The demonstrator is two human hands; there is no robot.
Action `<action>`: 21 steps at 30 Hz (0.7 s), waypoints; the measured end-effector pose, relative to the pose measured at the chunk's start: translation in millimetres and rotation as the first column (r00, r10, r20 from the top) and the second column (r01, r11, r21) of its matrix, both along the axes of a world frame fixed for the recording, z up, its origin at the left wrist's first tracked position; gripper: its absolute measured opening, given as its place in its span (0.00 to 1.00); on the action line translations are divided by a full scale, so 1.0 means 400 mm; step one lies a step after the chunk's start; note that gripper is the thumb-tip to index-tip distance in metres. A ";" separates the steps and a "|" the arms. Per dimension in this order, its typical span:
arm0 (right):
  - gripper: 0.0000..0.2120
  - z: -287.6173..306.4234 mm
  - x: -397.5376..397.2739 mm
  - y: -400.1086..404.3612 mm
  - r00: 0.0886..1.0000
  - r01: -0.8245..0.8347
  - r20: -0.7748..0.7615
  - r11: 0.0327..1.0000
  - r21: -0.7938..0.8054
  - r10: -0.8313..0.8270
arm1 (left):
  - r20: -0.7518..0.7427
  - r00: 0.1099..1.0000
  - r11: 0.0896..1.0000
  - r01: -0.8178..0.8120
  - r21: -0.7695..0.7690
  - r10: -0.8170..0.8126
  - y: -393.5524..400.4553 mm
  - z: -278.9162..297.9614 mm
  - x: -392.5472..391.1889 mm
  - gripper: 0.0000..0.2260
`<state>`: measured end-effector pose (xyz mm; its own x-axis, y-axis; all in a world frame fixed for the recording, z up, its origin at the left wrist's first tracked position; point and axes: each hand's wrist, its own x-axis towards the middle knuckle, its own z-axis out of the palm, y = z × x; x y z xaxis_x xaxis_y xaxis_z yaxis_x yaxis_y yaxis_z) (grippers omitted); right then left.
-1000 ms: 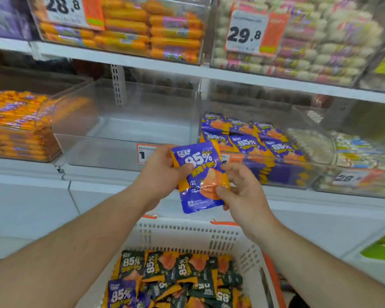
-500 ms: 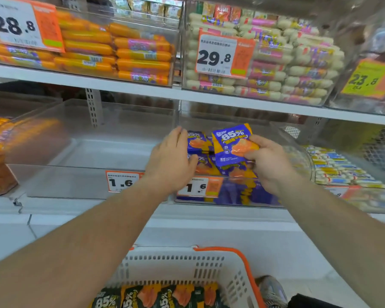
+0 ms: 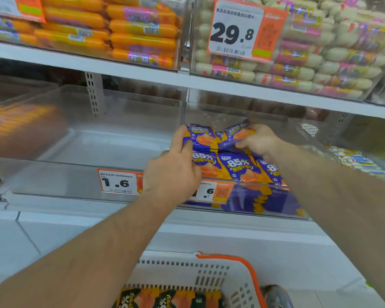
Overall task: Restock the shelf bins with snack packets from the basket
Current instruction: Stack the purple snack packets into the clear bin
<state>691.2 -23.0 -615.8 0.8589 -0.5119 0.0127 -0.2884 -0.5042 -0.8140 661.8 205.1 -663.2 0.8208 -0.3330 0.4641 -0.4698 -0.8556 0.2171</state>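
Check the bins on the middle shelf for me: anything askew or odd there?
One thing: the purple packet in the right hand sits tilted over the flat rows of purple packets, not yet laid down. The clear bin to their left holds no packets. Nothing spilled or torn.

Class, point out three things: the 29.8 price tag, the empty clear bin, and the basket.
29.8 price tag (image 3: 233, 33): head view, on the printed digits.
Empty clear bin (image 3: 60, 181): head view, on its front wall.
Basket (image 3: 255, 278): head view, on its orange rim.
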 end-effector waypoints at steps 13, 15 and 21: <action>0.22 -0.022 0.034 0.020 0.926 -0.169 -0.375 0.843 -0.511 -0.041 | 0.027 0.999 1.000 0.026 -0.011 -0.026 0.003 -0.009 0.006 0.18; 0.23 -0.025 0.038 0.016 0.934 -0.162 -0.353 0.830 -0.535 -0.046 | 0.036 0.999 1.000 0.026 -0.011 -0.026 0.003 -0.009 0.006 0.18; 0.24 -0.031 0.031 0.024 0.943 -0.188 -0.332 0.829 -0.527 0.003 | 0.030 0.999 0.999 0.029 -0.020 -0.028 0.002 -0.009 0.006 0.18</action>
